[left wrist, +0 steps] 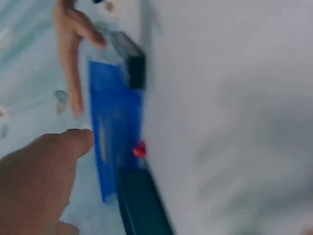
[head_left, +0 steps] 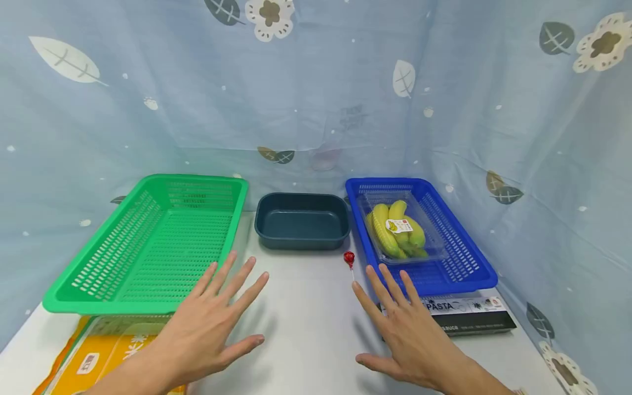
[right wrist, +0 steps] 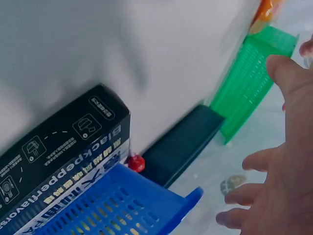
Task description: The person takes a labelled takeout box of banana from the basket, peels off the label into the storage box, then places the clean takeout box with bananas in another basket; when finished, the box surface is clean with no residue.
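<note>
My left hand [head_left: 207, 323] is held over the table with its fingers spread, holding nothing; in the head view its fingertips overlap the near right corner of the green basket [head_left: 163, 307]. Fingers likewise spread, my right hand [head_left: 410, 334] holds nothing and overlaps the left end of a black pasta box [head_left: 469, 323]. Just beyond its fingertips lies a lollipop in a red wrapper [head_left: 349, 258], its white stick towards me. Behind that is the blue basket [head_left: 474, 282], with a clear pack of bananas [head_left: 387, 230] in it.
A dark teal tub [head_left: 302, 243] stands between the two baskets at the back. An orange and yellow package [head_left: 108, 351] lies at the front left, partly under the green basket. Patterned blue cloth [head_left: 316, 99] hangs behind and along the right side of the white table [head_left: 306, 307].
</note>
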Tool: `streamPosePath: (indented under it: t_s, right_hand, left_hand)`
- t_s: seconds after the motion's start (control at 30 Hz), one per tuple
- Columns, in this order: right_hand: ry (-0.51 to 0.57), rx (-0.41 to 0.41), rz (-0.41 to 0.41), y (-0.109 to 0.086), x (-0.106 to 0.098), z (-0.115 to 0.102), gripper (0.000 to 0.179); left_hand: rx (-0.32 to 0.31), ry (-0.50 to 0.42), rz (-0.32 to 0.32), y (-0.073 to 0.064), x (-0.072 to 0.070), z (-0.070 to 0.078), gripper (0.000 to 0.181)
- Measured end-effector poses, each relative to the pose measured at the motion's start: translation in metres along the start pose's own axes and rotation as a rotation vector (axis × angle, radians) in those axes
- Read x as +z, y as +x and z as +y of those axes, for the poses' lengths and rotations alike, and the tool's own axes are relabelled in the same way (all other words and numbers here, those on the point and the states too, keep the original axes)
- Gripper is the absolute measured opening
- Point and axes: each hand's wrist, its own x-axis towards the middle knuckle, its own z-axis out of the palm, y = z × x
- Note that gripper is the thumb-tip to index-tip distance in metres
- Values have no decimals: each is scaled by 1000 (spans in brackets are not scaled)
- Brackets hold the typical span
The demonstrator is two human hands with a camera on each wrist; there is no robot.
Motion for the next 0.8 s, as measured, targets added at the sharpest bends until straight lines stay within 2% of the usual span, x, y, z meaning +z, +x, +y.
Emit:
streamPosePath:
  t_s: [0.27, 0.37, 0.53, 0.67, 0.8]
  right_hand:
    - [128, 109, -24, 4, -17, 16, 105]
    - [153, 143, -20, 6, -25, 27, 104]
    - [174, 155, 35, 10, -35, 47, 101]
    - [203, 181, 62, 12, -41, 64, 99]
    - [240, 244, 45, 12, -45, 80, 99]
  left_hand:
    - [-59, -341, 90, 35, -15, 28, 76]
    - [-90, -422, 69, 49, -17, 37, 73]
    - [-138, -535, 34, 70, -16, 48, 71]
    - [-147, -589, -10, 87, -13, 56, 70]
    - [-146, -653, -59, 104, -5, 66, 68]
